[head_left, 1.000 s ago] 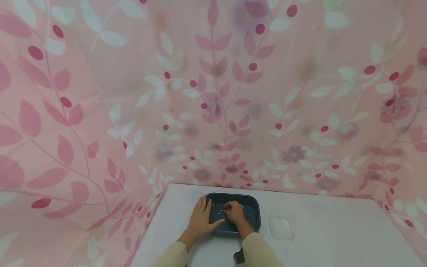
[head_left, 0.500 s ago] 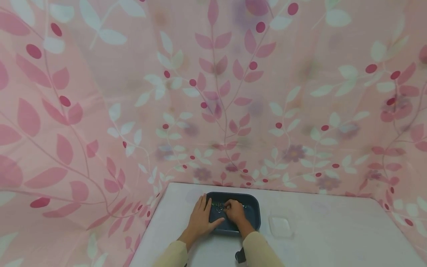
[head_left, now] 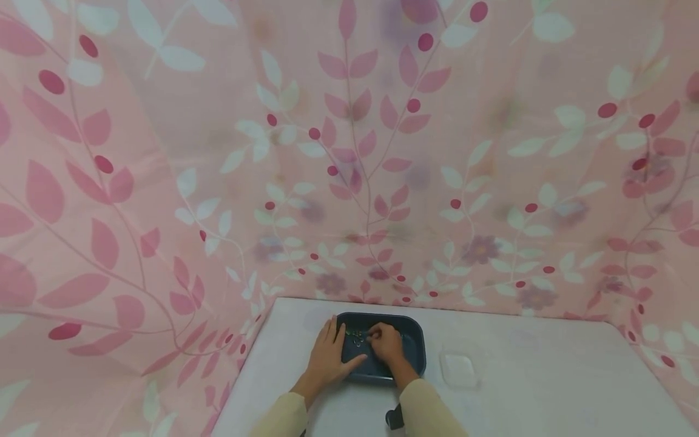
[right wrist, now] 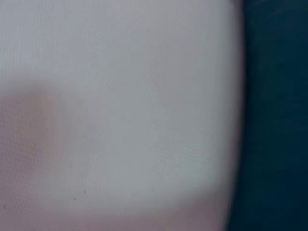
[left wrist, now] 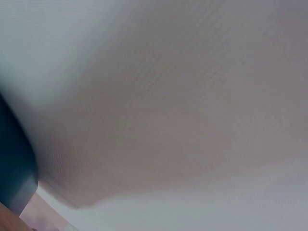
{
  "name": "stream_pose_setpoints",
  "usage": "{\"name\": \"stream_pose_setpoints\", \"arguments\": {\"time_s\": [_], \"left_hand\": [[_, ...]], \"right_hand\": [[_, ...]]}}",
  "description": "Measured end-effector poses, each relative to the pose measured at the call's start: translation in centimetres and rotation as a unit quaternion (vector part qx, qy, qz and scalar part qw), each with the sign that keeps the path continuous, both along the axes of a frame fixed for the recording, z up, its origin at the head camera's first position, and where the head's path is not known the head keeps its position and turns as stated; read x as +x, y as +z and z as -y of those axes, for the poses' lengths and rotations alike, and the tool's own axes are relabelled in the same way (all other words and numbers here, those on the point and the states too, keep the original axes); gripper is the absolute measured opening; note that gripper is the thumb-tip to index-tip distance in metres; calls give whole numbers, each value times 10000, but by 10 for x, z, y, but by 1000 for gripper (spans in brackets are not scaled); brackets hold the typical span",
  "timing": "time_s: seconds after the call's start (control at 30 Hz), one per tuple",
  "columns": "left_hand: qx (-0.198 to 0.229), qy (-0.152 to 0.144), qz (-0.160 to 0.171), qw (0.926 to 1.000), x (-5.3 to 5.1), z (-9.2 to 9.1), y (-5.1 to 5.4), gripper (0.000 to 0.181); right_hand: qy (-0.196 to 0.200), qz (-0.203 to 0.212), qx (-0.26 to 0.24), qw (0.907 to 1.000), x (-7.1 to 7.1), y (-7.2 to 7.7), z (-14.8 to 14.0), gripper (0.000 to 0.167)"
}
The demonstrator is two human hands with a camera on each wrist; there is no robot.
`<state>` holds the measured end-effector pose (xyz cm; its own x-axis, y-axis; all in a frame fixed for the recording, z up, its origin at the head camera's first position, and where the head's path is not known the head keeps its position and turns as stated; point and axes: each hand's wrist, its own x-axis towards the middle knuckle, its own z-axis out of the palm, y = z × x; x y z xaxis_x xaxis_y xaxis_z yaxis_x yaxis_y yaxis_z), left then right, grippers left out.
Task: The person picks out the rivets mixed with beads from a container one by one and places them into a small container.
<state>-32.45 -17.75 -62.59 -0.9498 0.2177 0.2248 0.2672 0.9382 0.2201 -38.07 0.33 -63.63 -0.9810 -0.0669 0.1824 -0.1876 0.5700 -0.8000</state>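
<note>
A dark blue tray [head_left: 382, 377] stands near the back edge of the white table. My left hand [head_left: 326, 358] rests over its left side, fingers straight and thumb spread inward. Inside, several tiny shiny pieces, some ring-like, with green and gold glints [head_left: 356, 337] lie on the floor of the tray. Beside them my right hand [head_left: 388, 345] has its fingers curled, thumb and fingertips pinching a small piece too tiny to identify. The wrist views show mostly white cloth, with the tray's dark wall [left wrist: 17, 154] at the left wrist view's left and the same wall [right wrist: 274, 115] at the right wrist view's right.
A clear shallow plastic container [head_left: 459, 371] sits on the white table [head_left: 546, 376] to the right of the tray. Pink leaf-patterned curtain [head_left: 371, 182] hangs behind the table and along its sides. A black device [head_left: 394, 417] is at the right wrist.
My right hand has drawn slightly right, away from the small pieces, fingertips still together. The left hand keeps its place on the tray.
</note>
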Motion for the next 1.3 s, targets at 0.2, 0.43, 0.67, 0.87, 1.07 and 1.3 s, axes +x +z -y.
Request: {"name": "stream_pose_setpoints", "arguments": {"time_s": [0.2, 0.43, 0.67, 0.87, 1.07, 1.3], "left_hand": [[-41, 1, 19, 10000, -1, -3, 3, 105], [-15, -87, -122, 9999, 1, -7, 3, 106], [-62, -146, -120, 9998, 4, -10, 6, 105], [-29, -132, -2, 9999, 4, -9, 3, 107], [-76, -136, -158, 9998, 2, -5, 1, 105], [-54, -64, -197, 9998, 3, 1, 1, 106]], "right_hand": [[-101, -294, -114, 9995, 0, 4, -5, 9], [-190, -274, -68, 9994, 2, 5, -9, 9], [-153, -248, 41, 9996, 6, 7, -13, 8], [407, -283, 169, 9986, 10, 12, -12, 8], [717, -76, -130, 9973, 11, 21, -11, 10], [893, 181, -136, 9958, 7, 35, -8, 9]]}}
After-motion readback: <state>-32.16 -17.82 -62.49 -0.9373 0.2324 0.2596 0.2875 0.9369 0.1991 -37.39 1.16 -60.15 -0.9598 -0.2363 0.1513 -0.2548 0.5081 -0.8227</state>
